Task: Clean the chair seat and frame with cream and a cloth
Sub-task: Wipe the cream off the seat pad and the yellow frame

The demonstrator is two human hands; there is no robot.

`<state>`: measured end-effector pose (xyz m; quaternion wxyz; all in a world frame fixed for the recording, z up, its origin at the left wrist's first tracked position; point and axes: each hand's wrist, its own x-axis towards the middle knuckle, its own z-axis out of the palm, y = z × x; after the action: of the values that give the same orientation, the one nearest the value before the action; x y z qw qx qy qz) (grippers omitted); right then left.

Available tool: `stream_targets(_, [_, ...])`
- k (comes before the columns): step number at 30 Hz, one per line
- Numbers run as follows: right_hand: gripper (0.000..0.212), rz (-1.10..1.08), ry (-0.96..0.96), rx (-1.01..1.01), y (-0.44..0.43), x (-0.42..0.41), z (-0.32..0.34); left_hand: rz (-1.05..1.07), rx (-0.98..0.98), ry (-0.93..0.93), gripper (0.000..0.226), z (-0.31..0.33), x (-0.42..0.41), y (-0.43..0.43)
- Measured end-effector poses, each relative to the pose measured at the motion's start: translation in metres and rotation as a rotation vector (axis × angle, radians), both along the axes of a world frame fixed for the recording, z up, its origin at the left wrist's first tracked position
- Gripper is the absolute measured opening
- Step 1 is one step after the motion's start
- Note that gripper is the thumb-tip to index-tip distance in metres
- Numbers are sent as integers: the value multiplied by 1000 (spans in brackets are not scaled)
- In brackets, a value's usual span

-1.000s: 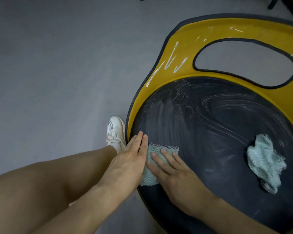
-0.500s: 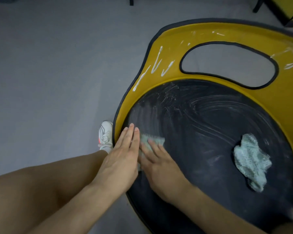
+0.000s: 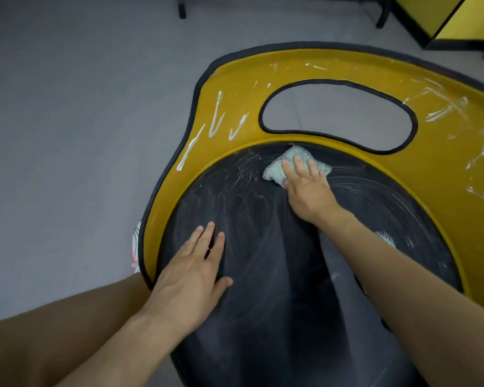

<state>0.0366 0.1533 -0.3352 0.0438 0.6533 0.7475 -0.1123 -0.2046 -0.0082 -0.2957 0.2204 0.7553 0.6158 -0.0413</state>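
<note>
Head view, looking down on the chair.

- Black round seat (image 3: pixel 263 233) fills the middle, filmed with pale swirled smears. Yellow frame (image 3: pixel 430 177) wraps it from 8 o'clock over the top to 3 o'clock.
- Right hand (image 3: pixel 308 191) reaches to the seat's 12 o'clock edge. Grip apart: fingers straight, pressing flat on the pale green cloth (image 3: pixel 298 153). The cloth lies on the seat, touching the inner rim of the frame.
- Left hand (image 3: pixel 192 275) rests palm down on the seat at about 8 o'clock. Grip apart, fingers spread and straight, nothing in it.
- Cream (image 3: pixel 215 115) in thick white lines on the frame at 10 o'clock, unwiped. Thinner streaks of it run along the frame from 12 to 2 o'clock.
- Second cloth (image 3: pixel 386 238) on the seat at 3 o'clock, mostly hidden behind the right forearm.
- White shoe (image 3: pixel 137 238) on the grey floor (image 3: pixel 67 135), just outside the frame at 9 o'clock.
</note>
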Motion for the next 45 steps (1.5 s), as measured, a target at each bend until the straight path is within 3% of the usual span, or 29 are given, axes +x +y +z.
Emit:
stream_targets(2, [52, 7, 15, 45, -14, -9, -5, 11, -2, 1, 83, 0, -2, 2])
stream_targets(7, [58, 406, 78, 60, -143, -44, -2, 47, -25, 12, 88, 1, -2, 6])
stream_targets(11, [54, 422, 61, 97, -90, -49, -6, 41, -54, 43, 88, 5, -1, 7])
stream_targets(16, [52, 167, 36, 63, 35, -58, -5, 53, -64, 37, 90, 2, -4, 17])
stream_targets(19, [52, 113, 62, 104, 37, -71, -5, 57, -59, 38, 92, -2, -7, 25])
stream_targets(24, [53, 517, 157, 109, -32, -122, 1, 50, -78, 64, 92, -1, -8, 20])
stream_targets(28, [52, 629, 190, 103, -25, -109, 4, 49, -106, 86, 94, 0, -4, 8])
stream_targets(33, [51, 279, 99, 96, 49, -60, 8, 43, -124, 83, 93, 0, -4, 4])
stream_targets(35, [51, 243, 98, 88, 44, -68, 9, 37, -122, 82, 93, 1, -4, 3])
stream_targets(40, [56, 678, 107, 43, -33, -136, 4, 14, -133, 97, 90, 0, 2, -2])
stream_targets(45, [52, 740, 109, 16, -34, -122, 7, 5, -164, 116, 93, 2, 9, -5])
